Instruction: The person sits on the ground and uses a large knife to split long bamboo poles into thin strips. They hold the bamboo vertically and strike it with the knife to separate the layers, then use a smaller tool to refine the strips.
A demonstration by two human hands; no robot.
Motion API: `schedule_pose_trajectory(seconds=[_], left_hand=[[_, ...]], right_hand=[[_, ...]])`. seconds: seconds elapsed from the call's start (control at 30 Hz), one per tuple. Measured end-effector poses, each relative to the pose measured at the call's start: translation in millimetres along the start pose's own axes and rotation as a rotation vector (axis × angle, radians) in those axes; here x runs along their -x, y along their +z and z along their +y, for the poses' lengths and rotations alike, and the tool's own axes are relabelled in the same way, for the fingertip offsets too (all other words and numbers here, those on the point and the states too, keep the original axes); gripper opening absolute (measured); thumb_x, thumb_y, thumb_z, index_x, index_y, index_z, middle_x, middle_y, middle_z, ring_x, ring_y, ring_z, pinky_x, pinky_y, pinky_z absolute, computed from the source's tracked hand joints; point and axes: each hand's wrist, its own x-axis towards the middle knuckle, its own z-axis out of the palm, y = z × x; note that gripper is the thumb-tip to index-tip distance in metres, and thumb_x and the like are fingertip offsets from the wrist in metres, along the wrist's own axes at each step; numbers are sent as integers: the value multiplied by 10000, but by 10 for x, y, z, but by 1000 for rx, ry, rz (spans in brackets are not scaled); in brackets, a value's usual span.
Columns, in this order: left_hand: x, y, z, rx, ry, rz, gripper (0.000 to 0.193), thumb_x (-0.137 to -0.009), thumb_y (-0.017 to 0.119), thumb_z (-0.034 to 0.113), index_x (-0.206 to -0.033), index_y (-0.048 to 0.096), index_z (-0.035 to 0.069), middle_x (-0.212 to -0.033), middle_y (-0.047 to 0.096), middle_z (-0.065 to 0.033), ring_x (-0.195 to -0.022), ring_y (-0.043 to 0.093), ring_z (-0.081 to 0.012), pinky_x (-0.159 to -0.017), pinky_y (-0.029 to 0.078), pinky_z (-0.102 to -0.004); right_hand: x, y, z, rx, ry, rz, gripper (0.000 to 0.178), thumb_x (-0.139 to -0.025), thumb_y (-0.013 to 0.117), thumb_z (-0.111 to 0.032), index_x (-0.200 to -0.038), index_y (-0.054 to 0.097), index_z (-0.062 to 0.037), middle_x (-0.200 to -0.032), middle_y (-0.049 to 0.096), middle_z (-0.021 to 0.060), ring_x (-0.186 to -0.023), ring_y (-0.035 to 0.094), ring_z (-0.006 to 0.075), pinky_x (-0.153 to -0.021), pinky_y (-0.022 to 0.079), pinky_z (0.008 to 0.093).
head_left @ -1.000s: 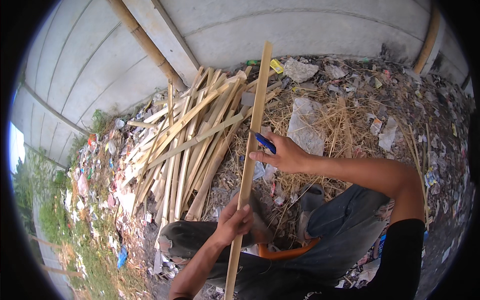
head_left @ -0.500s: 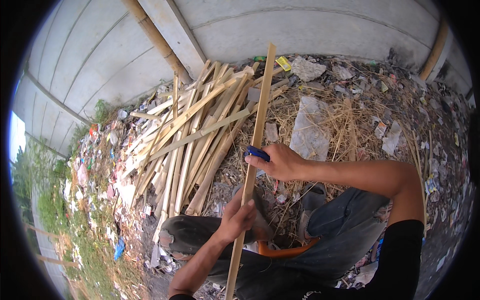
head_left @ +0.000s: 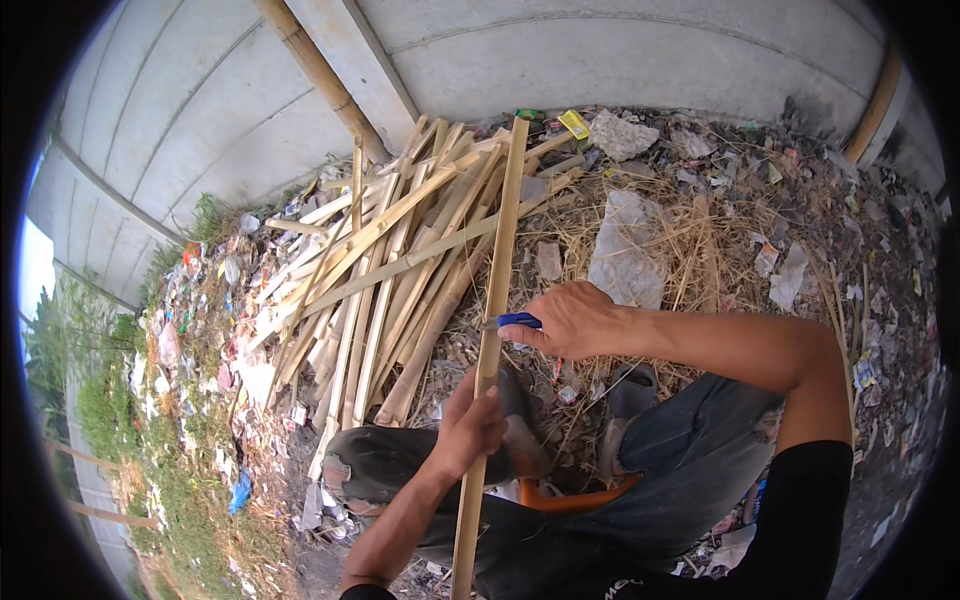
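Observation:
A long, pale bamboo strip runs lengthwise between my legs, its far end raised towards the wall. My left hand is wrapped round it near my left knee. A little farther up, my right hand grips a blue-handled utility knife. The knife lies across the strip, its short blade pointing left and seemingly touching the strip's face. My right fingers are partly hidden behind the back of the hand.
Many split bamboo strips lie in a heap at left ahead. A flat pale slab rests amid dry straw. Litter covers the ground up to a concrete wall, where a bamboo pole leans. My bent knees frame the work.
The strip's far end has dropped lower and shifted left. My right hand with the knife has come slightly nearer; my left hand keeps its hold.

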Motion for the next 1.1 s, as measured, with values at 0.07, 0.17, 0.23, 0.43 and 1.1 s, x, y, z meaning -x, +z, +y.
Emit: schedule_pose_trajectory(seconds=[0.07, 0.17, 0.23, 0.43, 1.1], left_hand=[[-1, 6, -8, -22, 1, 12, 223, -1090, 456, 190, -1313, 459, 193, -707, 344, 38, -479, 317, -64, -416, 243, -227], [8, 28, -11, -85, 8, 33, 237, -1087, 462, 184, -1324, 455, 170, -713, 354, 36, -478, 322, -64, -416, 252, -225], [1, 0, -85, -164, 28, 63, 248, -1085, 466, 184, -1331, 452, 151, -716, 361, 35, -477, 330, -64, -415, 259, -227], [-6, -25, -64, -153, 17, -18, 499, -1065, 479, 165, -1537, 327, 118, -700, 419, 48, -482, 388, -51, -420, 321, -229], [137, -18, -155, -254, -54, -99, 525, -1073, 512, 160, -1568, 342, 126, -653, 375, 52, -492, 366, -61, -442, 302, -235]], right_hand=[[-21, 63, 63, -95, -20, 33, 791, -990, 423, -693, -708, 668, 3, -637, 639, 249, -649, 679, 444, -631, 551, 528], [96, 185, -78, -42, -90, 2, 817, -990, 405, -716, -678, 648, -2, -584, 620, 225, -602, 672, 427, -609, 549, 518], [148, 215, -171, 5, -144, -10, 818, -994, 402, -711, -672, 643, 1, -583, 619, 220, -602, 669, 426, -618, 551, 516], [-112, -48, 282, -34, 41, 20, 720, -998, 460, -635, -739, 691, -4, -677, 674, 252, -702, 698, 454, -671, 558, 534], [-242, -492, 1248, -64, 442, 286, 841, -1002, 403, -704, -690, 658, 35, -653, 649, 219, -674, 693, 397, -647, 536, 527]])
